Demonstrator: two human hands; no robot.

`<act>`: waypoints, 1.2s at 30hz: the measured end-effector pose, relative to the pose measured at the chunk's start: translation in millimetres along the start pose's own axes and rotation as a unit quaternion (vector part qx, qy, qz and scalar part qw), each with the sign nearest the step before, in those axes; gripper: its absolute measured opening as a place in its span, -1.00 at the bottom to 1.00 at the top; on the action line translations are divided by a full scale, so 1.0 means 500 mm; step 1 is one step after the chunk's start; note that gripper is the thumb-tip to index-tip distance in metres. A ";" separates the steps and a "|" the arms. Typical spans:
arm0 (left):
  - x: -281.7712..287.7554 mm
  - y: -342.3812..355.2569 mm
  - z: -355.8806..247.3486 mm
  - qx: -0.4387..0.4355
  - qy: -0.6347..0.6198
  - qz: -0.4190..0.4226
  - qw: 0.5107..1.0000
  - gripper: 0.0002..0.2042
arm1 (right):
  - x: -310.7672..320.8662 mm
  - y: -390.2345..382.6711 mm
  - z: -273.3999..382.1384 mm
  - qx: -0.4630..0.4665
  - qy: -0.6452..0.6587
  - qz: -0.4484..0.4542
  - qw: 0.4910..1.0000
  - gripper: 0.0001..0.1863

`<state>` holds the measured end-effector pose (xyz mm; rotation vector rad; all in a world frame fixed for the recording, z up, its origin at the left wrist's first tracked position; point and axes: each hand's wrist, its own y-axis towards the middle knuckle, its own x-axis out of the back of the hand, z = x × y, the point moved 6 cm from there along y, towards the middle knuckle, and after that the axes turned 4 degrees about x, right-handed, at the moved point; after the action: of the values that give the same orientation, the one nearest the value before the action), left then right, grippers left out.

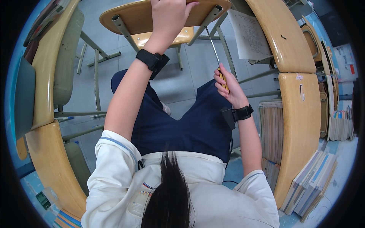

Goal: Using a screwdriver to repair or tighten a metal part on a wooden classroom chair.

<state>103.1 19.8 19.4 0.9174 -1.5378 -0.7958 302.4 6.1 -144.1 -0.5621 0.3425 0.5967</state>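
Left hand (169,17) grip tight on the wooden chair seat (133,15), right hand (228,85) grip wrapped around a yellow-handled screwdriver (217,62), its tip up by a metal leg (207,21)

L hand (169,17) on chair (129,17), R hand (228,85) w/ screwdriver (217,62)

Smooth, glossy wood on the chair seat (133,15), its legs (123,32) matt grey metal. The screwdriver (218,70) shows a bright steel shaft and yellow plastic handle. Matt paper sheet (249,36), varnished wooden table (300,125).
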 end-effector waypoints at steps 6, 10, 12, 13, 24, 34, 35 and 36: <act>-0.001 0.001 -0.002 0.007 -0.001 0.007 1.000 -0.78 | 0.013 0.010 -0.009 0.014 -0.155 -0.049 0.987 -0.58; -0.001 0.000 0.002 0.011 -0.009 0.008 1.000 -0.78 | -0.007 0.001 0.011 0.027 -0.279 -0.157 0.947 -0.55; -0.002 0.000 -0.001 0.013 -0.010 0.008 1.000 -0.79 | 0.001 0.005 0.019 0.089 -0.399 -0.193 0.892 -0.55; -0.003 0.001 -0.001 0.015 -0.008 0.007 1.000 -0.79 | -0.003 0.000 0.035 0.148 -0.511 -0.223 0.817 -0.55; -0.001 -0.001 -0.003 0.009 -0.008 0.007 1.000 -0.79 | -0.005 0.004 0.003 -0.016 -0.123 -0.036 0.992 -0.56; 0.001 -0.001 -0.004 0.019 0.005 -0.001 1.000 -0.78 | 0.012 0.006 0.043 0.225 -0.606 -0.210 0.734 -0.54; 0.001 -0.001 -0.003 0.019 0.005 0.000 1.000 -0.78 | 0.001 0.004 0.041 0.225 -0.606 -0.210 0.734 -0.54; 0.000 -0.002 -0.002 0.018 0.007 0.003 1.000 -0.78 | -0.009 -0.005 0.046 0.215 -0.635 -0.241 0.702 -0.55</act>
<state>104.5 19.6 18.9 0.9428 -1.5468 -0.7588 303.7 16.2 -122.6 0.3064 -0.9633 0.2553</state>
